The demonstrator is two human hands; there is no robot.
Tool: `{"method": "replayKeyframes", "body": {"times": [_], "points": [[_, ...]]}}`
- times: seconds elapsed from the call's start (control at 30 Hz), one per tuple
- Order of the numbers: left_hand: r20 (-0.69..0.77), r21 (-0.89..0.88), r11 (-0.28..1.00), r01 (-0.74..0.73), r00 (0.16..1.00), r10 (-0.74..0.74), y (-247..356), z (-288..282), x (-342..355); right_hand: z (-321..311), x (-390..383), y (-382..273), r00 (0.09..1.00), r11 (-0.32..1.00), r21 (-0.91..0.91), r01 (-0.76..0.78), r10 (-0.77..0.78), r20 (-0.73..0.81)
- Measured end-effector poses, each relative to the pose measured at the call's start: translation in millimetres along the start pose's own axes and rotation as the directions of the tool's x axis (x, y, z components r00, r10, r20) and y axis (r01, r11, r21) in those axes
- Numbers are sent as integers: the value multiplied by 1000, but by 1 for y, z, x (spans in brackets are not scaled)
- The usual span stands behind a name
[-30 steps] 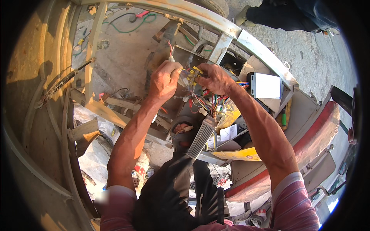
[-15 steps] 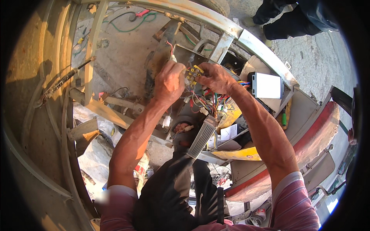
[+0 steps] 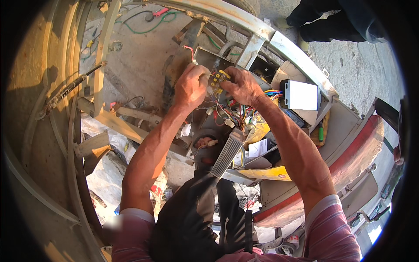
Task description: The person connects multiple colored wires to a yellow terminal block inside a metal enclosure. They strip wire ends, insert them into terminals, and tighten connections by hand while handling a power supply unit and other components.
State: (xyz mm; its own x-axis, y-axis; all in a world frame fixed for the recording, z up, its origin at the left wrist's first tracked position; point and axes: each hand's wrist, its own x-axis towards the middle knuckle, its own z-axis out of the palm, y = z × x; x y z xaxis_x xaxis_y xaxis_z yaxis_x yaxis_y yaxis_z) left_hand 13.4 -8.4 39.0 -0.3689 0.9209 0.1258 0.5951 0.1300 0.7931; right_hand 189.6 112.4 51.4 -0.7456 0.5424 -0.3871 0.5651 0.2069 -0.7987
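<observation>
My left hand [image 3: 191, 86] is closed in a pinch, with a white wire connector [image 3: 195, 63] and its red wires [image 3: 189, 50] showing above the fingers. Close by, my right hand [image 3: 242, 86] grips the edge of a small terminal block [image 3: 216, 82] with yellow tabs. The block lies between both hands, and my fingertips partly hide it. Below the right hand spreads a bundle of coloured wires [image 3: 238, 115]. A ribbed metal box [image 3: 228, 153] with wires at its upper end sits below the bundle, nearer my legs.
A white-faced control box [image 3: 302, 95] stands right of my right hand, with wires running into it. A metal frame bar [image 3: 301, 56] curves across the far right. Another person's dark-clothed legs [image 3: 336, 24] are at the upper right. A green-handled tool [image 3: 321, 133] lies beside my right forearm.
The red wires above my left hand have swung slightly left. Both hands stay close together at the terminal block; the white connector hanging by my left forearm has shifted.
</observation>
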Motion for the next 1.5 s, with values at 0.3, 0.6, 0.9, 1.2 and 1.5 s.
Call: {"method": "replayKeyframes", "body": {"times": [0.3,0.6,0.9,1.2,1.5], "points": [[99,-126,989,72,993,-59,-18,-3,7,-11,-3,8,987,952,305,-20,-29,155],[85,-152,987,59,995,-46,-20,-4,6,-5,2,23,983,959,264,104,-139,120],[65,-145,988,49,997,-40,-17,-3,6,-19,-4,10,979,924,377,-54,-26,204],[79,-102,995,-21,996,29,-19,-6,5,-4,-4,7,996,951,309,-25,-4,92],[246,-338,918,208,961,-127,-31,-9,0,-10,-8,-7,987,963,254,-87,49,154]]}}
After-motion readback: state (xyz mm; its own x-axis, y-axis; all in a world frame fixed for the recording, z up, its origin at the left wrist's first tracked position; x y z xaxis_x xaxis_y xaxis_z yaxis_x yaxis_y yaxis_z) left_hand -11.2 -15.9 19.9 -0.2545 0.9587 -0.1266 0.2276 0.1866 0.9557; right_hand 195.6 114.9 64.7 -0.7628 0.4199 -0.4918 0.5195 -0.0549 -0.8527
